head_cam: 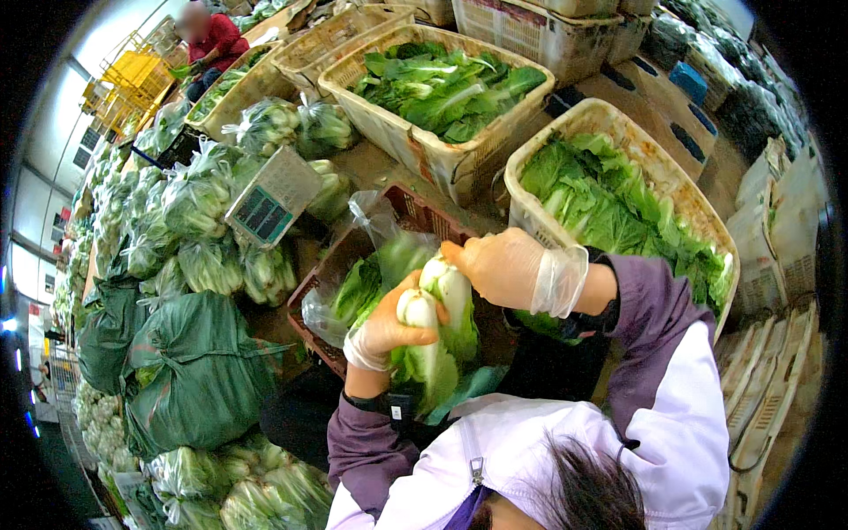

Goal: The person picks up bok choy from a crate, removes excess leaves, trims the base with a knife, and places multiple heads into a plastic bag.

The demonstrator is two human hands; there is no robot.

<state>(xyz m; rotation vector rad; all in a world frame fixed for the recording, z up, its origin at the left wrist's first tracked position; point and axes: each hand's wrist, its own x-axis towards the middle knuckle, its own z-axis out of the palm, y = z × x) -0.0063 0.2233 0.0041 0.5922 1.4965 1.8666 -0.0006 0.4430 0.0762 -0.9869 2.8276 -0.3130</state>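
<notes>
My left hand (391, 321), in a thin translucent glove, is wrapped around a leafy Chinese cabbage (424, 361) near its white base, leaves hanging down towards my lap. Against it lies a second leafy cabbage (457, 315), its cut stem end up. The bent fingers of my gloved right hand (507, 271) grip that stem end; the fingertips are partly hidden. Just beyond both hands, a reddish-brown plastic crate (318, 275) is lined with a clear plastic bag (324, 315). Green leafy heads (358, 288) lie inside it.
Cream plastic crates of greens stand ahead (434, 156) and to the right (676, 192). A digital scale (273, 199) sits among bagged cabbages (205, 199) at left. Nearer are tied green sacks (199, 371). Stacked crates (543, 40) and a seated person (215, 43) are farther back.
</notes>
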